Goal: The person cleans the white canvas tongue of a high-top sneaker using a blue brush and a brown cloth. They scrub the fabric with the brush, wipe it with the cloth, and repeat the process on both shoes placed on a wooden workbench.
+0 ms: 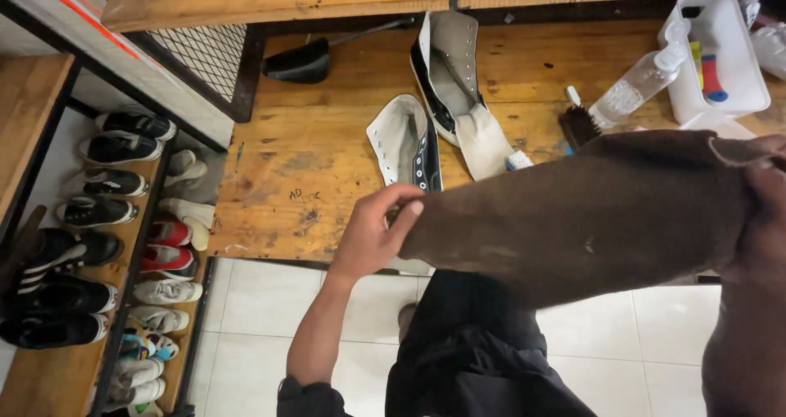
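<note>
The left hand (372, 235) pinches the near end of a brown cloth (589, 212) between thumb and curled fingers above the wooden workbench (303, 155), while the right hand (765, 220), at three o'clock and cut off by the frame edge, grips the cloth's far end, fingers largely hidden.

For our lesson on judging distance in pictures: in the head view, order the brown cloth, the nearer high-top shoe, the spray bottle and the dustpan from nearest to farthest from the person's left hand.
1. Brown cloth: its end is pinched in the left hand.
2. Nearer shoe: just above the hand on the bench.
3. Dustpan: up at the bench's back, slightly left.
4. Spray bottle: far right, beside the white tub.
</note>
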